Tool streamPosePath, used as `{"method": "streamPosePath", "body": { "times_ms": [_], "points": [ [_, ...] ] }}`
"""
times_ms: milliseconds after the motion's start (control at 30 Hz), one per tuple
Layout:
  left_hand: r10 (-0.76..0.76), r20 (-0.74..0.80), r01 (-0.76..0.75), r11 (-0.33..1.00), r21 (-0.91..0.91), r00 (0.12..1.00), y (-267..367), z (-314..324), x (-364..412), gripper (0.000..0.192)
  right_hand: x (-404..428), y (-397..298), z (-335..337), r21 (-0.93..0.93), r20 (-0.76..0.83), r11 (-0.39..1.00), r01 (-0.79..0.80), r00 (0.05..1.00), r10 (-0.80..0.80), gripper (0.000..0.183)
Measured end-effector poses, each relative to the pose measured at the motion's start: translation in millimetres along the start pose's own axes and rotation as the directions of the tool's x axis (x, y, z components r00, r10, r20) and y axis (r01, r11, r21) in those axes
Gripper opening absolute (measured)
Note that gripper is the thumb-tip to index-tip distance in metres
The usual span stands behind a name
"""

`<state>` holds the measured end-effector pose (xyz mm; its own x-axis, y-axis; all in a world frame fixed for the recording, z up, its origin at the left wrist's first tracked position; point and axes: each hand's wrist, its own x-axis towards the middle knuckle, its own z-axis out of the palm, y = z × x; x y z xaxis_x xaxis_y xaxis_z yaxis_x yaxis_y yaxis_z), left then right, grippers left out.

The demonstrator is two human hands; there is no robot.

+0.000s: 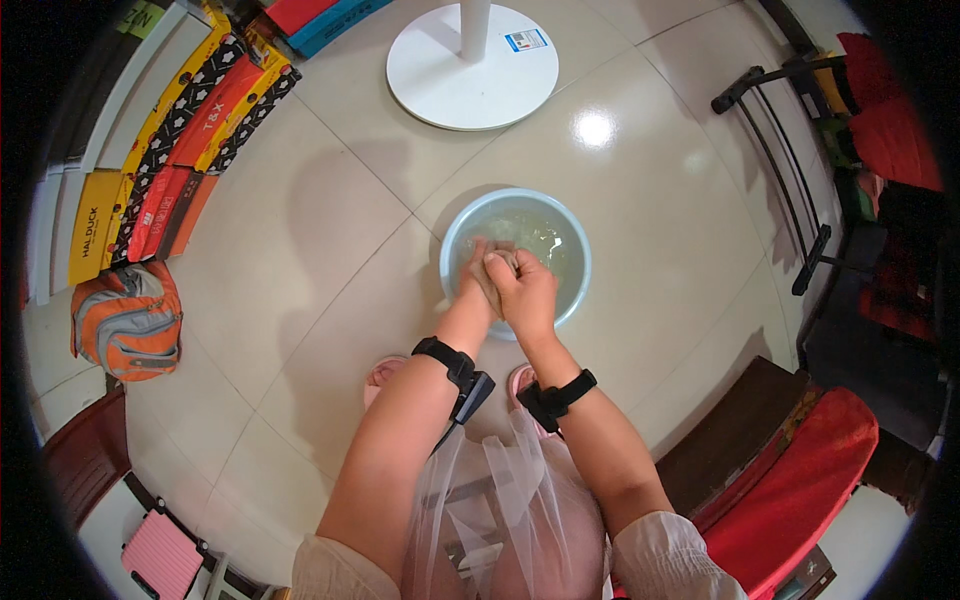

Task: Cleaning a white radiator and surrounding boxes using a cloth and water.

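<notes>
A light blue plastic basin (576, 217) with water in it stands on the tiled floor before my feet. Over its near part, my left hand (475, 279) and my right hand (527, 289) are pressed together around a bunched brownish cloth (491, 283). The thumb of my right hand lies across the top of the cloth, and its fingers curl around the side. Part of my left hand is hidden behind the cloth and the right hand. Each wrist carries a black strap with a small device.
Stacked shoe boxes (150, 165) line the left, above an orange and grey backpack (127, 322). A white round stand base (472, 82) is ahead. A black metal rack frame (784, 172) stands at right, with red fabric (795, 487) nearer. A pink suitcase (161, 555) sits lower left.
</notes>
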<state>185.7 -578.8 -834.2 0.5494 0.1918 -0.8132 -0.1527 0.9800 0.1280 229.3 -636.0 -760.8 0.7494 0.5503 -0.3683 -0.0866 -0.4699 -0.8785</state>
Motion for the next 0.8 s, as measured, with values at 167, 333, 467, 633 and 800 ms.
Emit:
{"method": "streamPosePath", "body": {
  "times_ms": [167, 333, 467, 633, 800],
  "points": [
    [0.039, 0.012, -0.040, 0.995, 0.095, 0.999, -4.7, 0.4, -1.6, 0.030, 4.9, -9.7, 5.0, -0.481, -0.073, 0.859, 0.175, 0.969, -0.238, 0.026],
    [0.064, -0.087, -0.063, 0.998, 0.013, 0.994, -9.2, 28.8, -20.2, 0.031, 25.1, 3.0, 0.3, -0.657, -0.075, 0.747, 0.105, 0.976, -0.203, 0.027],
    [0.118, -0.151, -0.085, 0.974, 0.212, 0.981, -3.4, 24.9, -21.4, 0.036, 42.9, 11.7, -4.4, -0.707, -0.075, 0.707, 0.006, 0.994, -0.083, 0.030],
    [0.278, -0.254, -0.181, 0.921, 0.346, 0.927, 4.4, 12.7, -13.8, 0.032, 54.2, 40.4, -12.1, -0.612, -0.153, 0.777, -0.148, 0.986, 0.067, 0.034],
    [0.378, -0.221, -0.221, 0.827, 0.516, 0.899, 6.4, -4.3, -5.0, 0.033, 50.2, 41.1, -8.7, -0.608, -0.140, 0.771, -0.187, 0.982, 0.129, 0.036]
  ]
}}
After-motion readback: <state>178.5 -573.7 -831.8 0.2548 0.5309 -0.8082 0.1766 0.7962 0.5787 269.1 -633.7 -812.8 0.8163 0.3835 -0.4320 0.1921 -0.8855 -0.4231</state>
